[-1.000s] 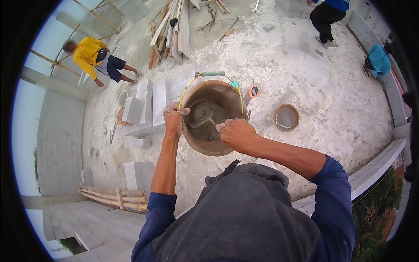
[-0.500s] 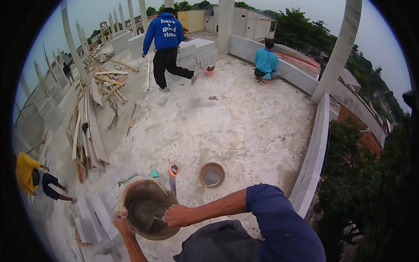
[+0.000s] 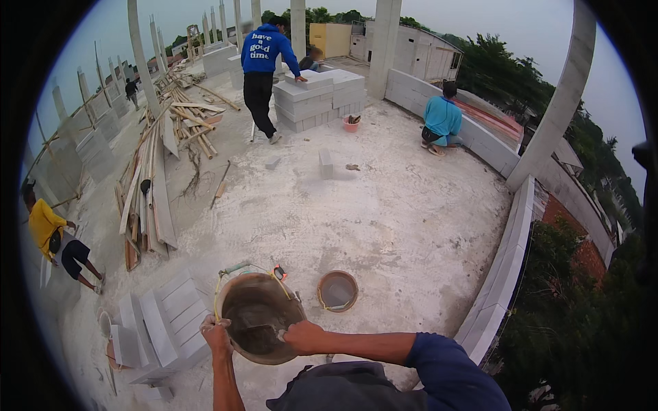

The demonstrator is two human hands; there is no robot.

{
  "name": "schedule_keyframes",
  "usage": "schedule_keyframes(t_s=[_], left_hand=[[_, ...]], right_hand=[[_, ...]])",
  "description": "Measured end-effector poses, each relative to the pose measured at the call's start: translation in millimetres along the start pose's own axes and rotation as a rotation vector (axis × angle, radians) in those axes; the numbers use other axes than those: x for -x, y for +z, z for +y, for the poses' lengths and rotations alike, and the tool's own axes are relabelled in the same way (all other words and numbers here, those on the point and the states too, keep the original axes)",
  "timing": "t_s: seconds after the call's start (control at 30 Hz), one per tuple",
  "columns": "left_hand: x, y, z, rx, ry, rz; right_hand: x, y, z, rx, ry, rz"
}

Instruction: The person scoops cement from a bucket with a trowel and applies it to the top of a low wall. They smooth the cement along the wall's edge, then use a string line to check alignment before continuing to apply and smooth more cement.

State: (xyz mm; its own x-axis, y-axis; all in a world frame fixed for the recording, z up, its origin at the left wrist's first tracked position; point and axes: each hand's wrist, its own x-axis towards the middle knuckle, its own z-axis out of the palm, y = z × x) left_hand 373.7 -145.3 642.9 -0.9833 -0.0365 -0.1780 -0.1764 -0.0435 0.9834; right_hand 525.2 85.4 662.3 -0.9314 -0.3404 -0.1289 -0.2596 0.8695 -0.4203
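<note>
A large brown bucket (image 3: 236,282) stands tilted in front of me, with wet grey mortar (image 3: 255,322) inside. My left hand (image 3: 216,333) is closed on its left rim, beside the yellow cord of its handle (image 3: 216,298). At the right rim my right hand (image 3: 303,338) is wrapped around the handle of what looks like a trowel (image 3: 264,337); its blade lies low in the mortar, partly covered. A smaller round bucket (image 3: 355,293) holding grey liquid sits just beyond to the right. An orange-handled saw (image 3: 279,272) shows behind the large bucket, mostly hidden.
Light grey blocks (image 3: 161,329) lie stacked at my left. Loose planks and poles (image 3: 154,198) spread farther off. A low block wall (image 3: 504,274) edges the right side. People in blue (image 3: 264,55), turquoise (image 3: 442,116) and yellow (image 3: 46,226) are around; a block stack (image 3: 319,99) stands ahead.
The view has shifted, so the scene sits further right. My right hand and the trowel have moved within the bucket. The person in blue now leans a hand on the block stack.
</note>
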Motion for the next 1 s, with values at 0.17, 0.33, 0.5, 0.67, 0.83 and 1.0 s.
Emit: schedule_keyframes(t_s=[0.17, 0.33, 0.5, 0.67, 0.83, 1.0], left_hand=[[-30.2, 30.2, -20.8, 0.084, 0.056, -0.097], [-75.6, 42.7, -44.6, -0.102, -0.049, -0.084], [-134.9, 63.1, -85.2, -0.002, -0.084, -0.130], [-179.4, 83.1, -128.1, -0.331, -0.152, -0.031], [-203.5, 100.7, -139.1, -0.673, -0.301, 0.145], [-238.0, 93.7, -172.5, -0.488, -0.471, -0.077]], right_hand=[[-28.8, -9.9, 23.0, 0.003, 0.081, 0.036], [-67.3, 3.5, 42.0, -0.089, 0.271, 0.030], [-126.3, 55.2, 87.9, -0.426, 0.561, 0.138], [-197.7, 91.3, 153.7, -0.856, 0.745, 0.097], [-217.6, 97.8, 168.0, -0.875, 0.799, 0.243], [-225.0, 124.7, 178.4, -0.757, 0.746, 0.103]])
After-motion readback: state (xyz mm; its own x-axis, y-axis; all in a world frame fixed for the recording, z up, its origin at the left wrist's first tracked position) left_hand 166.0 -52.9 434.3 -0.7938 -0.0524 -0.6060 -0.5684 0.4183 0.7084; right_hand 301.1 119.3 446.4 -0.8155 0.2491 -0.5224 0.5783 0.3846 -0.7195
